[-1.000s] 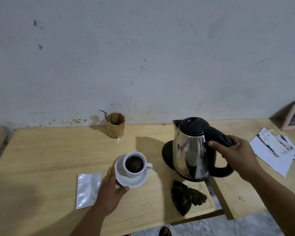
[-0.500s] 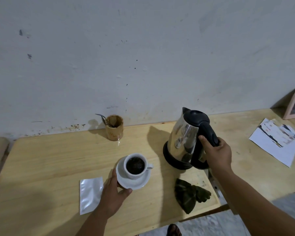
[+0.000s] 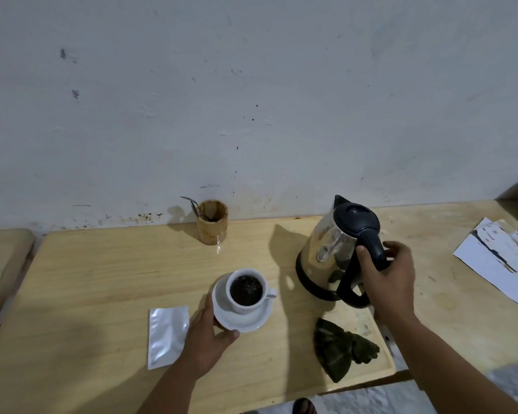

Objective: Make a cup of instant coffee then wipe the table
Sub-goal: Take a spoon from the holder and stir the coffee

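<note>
My right hand [image 3: 385,276] is wrapped round the kettle [image 3: 337,249] handle, kettle sitting on the counter [image 3: 102,279]. Left hand [image 3: 205,339] pinches the saucer [image 3: 243,319] rim. The cup [image 3: 247,289] (already dark and full) sits left of the kettle, nearer my left hand, spoon holder [image 3: 212,221] behind it.

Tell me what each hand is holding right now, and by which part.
The right hand grips the kettle by its black handle. The left hand holds the saucer by its near-left rim, under the cup of coffee.
</note>
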